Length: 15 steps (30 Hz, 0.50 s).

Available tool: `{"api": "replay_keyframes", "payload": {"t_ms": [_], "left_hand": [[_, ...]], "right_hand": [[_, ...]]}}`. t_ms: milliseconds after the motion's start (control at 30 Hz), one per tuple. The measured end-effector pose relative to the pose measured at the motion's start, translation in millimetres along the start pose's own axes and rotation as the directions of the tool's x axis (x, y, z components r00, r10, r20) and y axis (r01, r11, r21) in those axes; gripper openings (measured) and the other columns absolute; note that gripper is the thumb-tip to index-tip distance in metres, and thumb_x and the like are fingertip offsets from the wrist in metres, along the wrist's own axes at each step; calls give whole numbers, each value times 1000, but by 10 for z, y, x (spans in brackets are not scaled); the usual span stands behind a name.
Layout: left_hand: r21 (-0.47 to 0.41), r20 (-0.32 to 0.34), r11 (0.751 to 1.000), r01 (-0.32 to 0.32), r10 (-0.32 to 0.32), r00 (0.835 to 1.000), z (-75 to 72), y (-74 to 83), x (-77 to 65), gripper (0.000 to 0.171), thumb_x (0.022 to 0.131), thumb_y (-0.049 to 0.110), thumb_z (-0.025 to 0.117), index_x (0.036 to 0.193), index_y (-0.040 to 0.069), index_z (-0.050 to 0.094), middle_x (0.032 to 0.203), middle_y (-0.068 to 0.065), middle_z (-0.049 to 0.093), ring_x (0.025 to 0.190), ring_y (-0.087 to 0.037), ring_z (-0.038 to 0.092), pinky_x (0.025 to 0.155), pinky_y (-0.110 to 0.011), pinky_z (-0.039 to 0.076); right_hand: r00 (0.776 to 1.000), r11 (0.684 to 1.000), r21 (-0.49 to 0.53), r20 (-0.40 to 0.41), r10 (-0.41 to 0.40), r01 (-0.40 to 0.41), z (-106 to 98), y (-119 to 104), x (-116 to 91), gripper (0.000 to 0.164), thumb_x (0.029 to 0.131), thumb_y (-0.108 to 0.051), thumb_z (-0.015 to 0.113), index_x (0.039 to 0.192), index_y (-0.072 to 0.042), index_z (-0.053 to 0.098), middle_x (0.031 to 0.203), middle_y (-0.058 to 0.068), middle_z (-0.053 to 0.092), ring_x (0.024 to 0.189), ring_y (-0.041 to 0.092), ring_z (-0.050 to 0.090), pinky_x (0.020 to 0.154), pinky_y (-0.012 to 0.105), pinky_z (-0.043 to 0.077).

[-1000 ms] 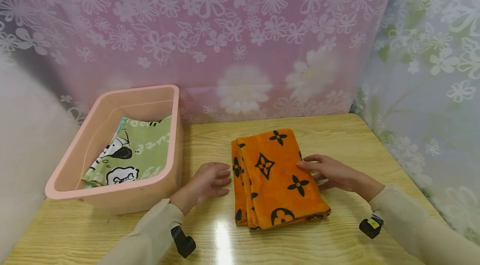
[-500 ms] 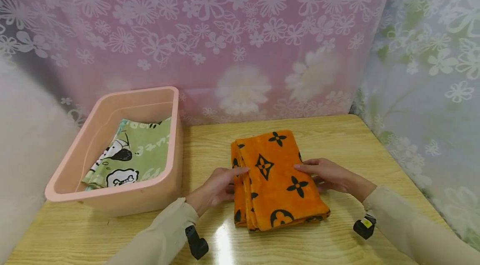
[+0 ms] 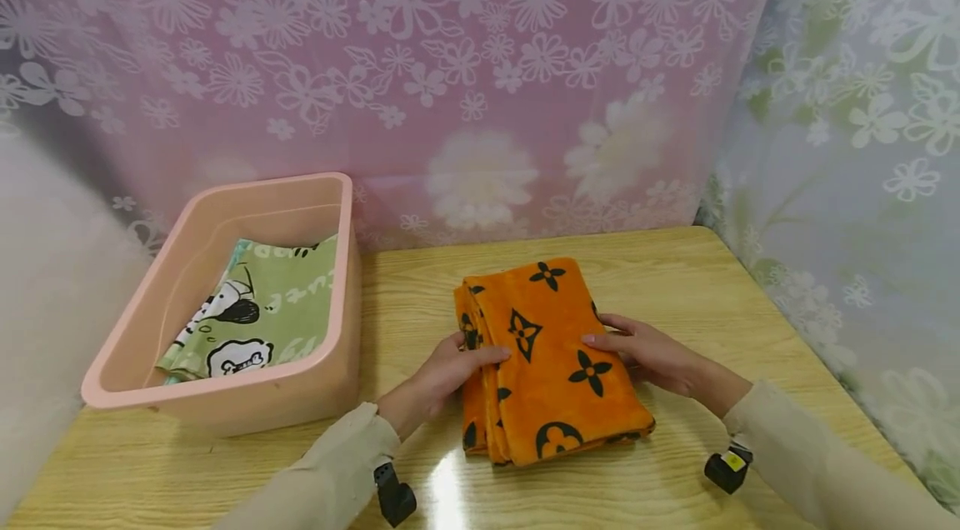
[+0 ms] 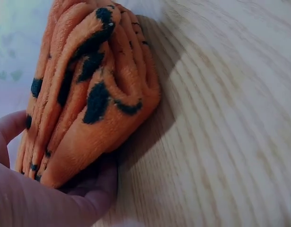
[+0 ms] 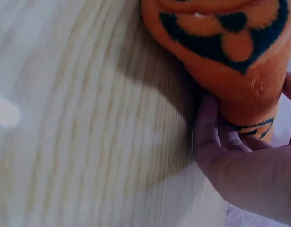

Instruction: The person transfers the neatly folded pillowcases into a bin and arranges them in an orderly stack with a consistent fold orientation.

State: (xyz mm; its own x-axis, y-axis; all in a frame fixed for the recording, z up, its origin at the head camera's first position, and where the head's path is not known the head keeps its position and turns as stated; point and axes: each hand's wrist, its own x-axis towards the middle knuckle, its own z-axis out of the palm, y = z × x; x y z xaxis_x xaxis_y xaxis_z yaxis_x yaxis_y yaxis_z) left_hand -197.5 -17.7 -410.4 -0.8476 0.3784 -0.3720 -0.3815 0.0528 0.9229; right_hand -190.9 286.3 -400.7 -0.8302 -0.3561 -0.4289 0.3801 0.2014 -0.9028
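A folded orange towel [image 3: 558, 380] with dark flower shapes lies on the wooden table. My left hand [image 3: 442, 376] grips its left edge, thumb on top and fingers tucked beneath, as the left wrist view shows on the towel's layered folds [image 4: 88, 104]. On the opposite edge my right hand [image 3: 656, 353] holds the towel the same way. In the right wrist view the right hand's fingers [image 5: 209, 125] reach under the towel's rounded edge [image 5: 244, 80], while the thumb is over the top.
To the left stands a pink plastic tub [image 3: 348, 263] with a folded green cartoon-print towel [image 3: 292, 297] inside. The wooden table [image 3: 660, 263] reaches back to a pink floral curtain [image 3: 480, 80]. A pale floral curtain [image 3: 862, 180] hangs along the right side.
My left hand has moved right from beside the orange towel and taken hold of its left edge. The right hand stays at the right edge. The towel has barely moved.
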Motion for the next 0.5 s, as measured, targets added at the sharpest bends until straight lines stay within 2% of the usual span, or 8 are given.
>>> {"api": "replay_keyframes", "payload": {"t_ms": [100, 267, 500], "left_hand": [[22, -1, 999, -35, 35, 999, 9, -14, -18, 62, 82, 28, 76, 129, 2, 46, 114, -8, 61, 99, -20, 61, 91, -38, 47], [49, 2, 993, -108, 108, 994, -7, 28, -85, 58, 84, 23, 74, 131, 5, 46, 114, -7, 62, 99, -20, 61, 90, -39, 48], [77, -59, 985, -155, 159, 985, -57, 290, -279, 69, 86, 27, 72, 138, 5, 33, 119, -13, 57, 96, -24, 63, 82, -40, 53]], "right_hand": [[1000, 1000, -1, -12, -24, 24, 43, 16, -12, 74, 97, -31, 56, 153, -7, 13, 132, 16, 53, 109, 30, 59, 89, 46, 49], [999, 997, 67, -17, -29, 30, 136, -20, -36, 74, 97, -30, 57, 153, -11, 13, 133, 16, 50, 111, 30, 57, 88, 48, 49], [995, 987, 131, 17, -95, 92, 261, -261, -138, 71, 99, -27, 54, 154, -14, 11, 135, 16, 49, 112, 31, 57, 88, 51, 49]]}}
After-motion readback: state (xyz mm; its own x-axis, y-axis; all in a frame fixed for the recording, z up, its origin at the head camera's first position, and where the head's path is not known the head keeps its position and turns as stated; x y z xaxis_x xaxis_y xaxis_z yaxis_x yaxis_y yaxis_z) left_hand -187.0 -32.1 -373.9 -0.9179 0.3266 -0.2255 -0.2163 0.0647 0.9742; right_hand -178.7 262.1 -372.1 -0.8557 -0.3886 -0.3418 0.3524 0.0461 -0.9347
